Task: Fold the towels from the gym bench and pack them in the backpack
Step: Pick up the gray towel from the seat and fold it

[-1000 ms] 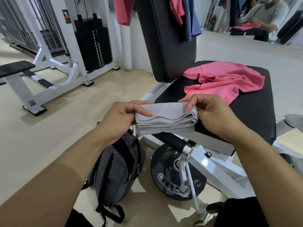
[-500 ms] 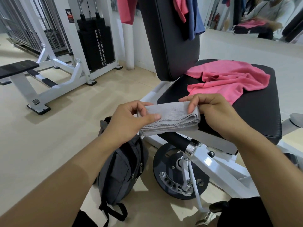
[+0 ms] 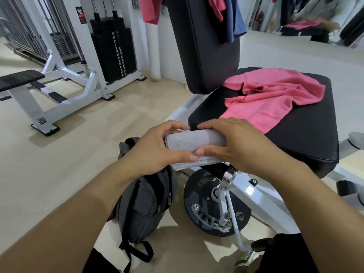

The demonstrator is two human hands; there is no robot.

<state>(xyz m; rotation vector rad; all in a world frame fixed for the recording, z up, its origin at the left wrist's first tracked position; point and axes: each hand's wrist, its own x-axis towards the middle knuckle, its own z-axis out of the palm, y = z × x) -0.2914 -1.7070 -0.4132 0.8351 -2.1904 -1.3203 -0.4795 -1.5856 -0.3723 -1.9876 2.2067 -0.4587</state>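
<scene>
A folded grey towel (image 3: 194, 141) is held in the air at the bench seat's near left corner. My left hand (image 3: 155, 148) grips its left end and my right hand (image 3: 236, 142) wraps over its right end; the two thumbs nearly meet under it. A dark grey backpack (image 3: 142, 200) stands on the floor just below my left hand, beside the bench. A crumpled pink towel (image 3: 273, 97) lies on the black bench seat (image 3: 307, 133). A pink cloth (image 3: 216, 6) and a blue cloth (image 3: 235, 20) hang over the upright backrest (image 3: 204, 46).
The bench's white frame and a black round adjuster plate (image 3: 214, 209) sit under the seat beside the backpack. A white weight-stack machine (image 3: 112, 50) with a black pad (image 3: 19, 78) stands at the back left. Another pink cloth (image 3: 150, 8) hangs there. Beige floor spreads to the left.
My hands have closed in on the grey towel, bringing its ends closer into a more compact bundle. The view has shifted slightly, so the backpack shows more.
</scene>
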